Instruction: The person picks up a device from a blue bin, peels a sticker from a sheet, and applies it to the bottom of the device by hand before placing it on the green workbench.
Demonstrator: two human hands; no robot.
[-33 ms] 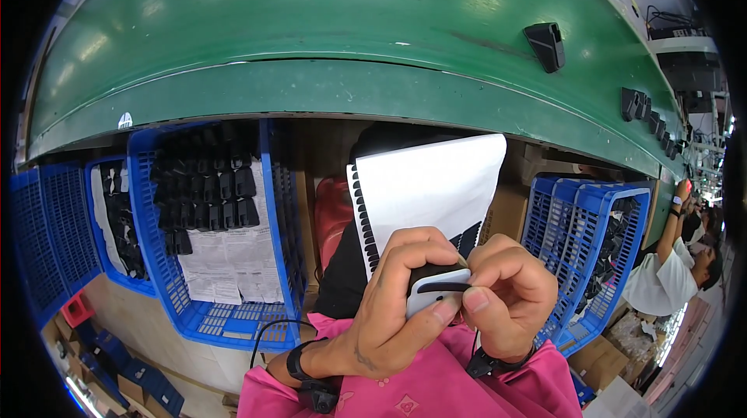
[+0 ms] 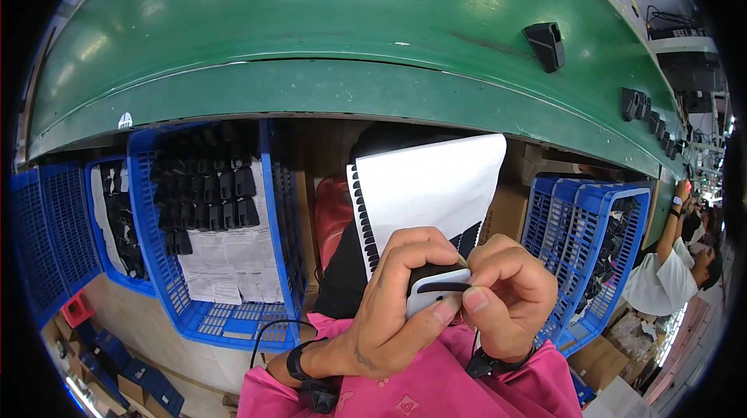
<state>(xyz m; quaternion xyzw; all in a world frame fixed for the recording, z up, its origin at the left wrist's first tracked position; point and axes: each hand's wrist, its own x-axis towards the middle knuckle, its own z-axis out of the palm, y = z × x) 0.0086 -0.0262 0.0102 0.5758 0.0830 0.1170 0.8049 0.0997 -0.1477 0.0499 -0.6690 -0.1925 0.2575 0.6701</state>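
Observation:
My left hand (image 2: 393,313) is closed around a small black part with a pale grey-blue face plate (image 2: 426,303), held above my lap. A curved black strip (image 2: 442,287) lies across the plate, close to its upper edge. At the strip's right end, my right hand (image 2: 510,293) pinches with thumb and forefinger; the fingers hide exactly how much of the strip they grip. Under my hands, on my lap, rests a white sheet (image 2: 428,188) with a row of black strips along its left edge. Another dark patch shows at its lower right, partly behind my fingers.
A green workbench (image 2: 272,21) spans the far side, carrying several black parts (image 2: 546,47). To the left stands a blue crate (image 2: 210,328) with rows of black parts on paper. Another blue crate (image 2: 556,223) stands to the right. Further right sits a person in white (image 2: 661,282).

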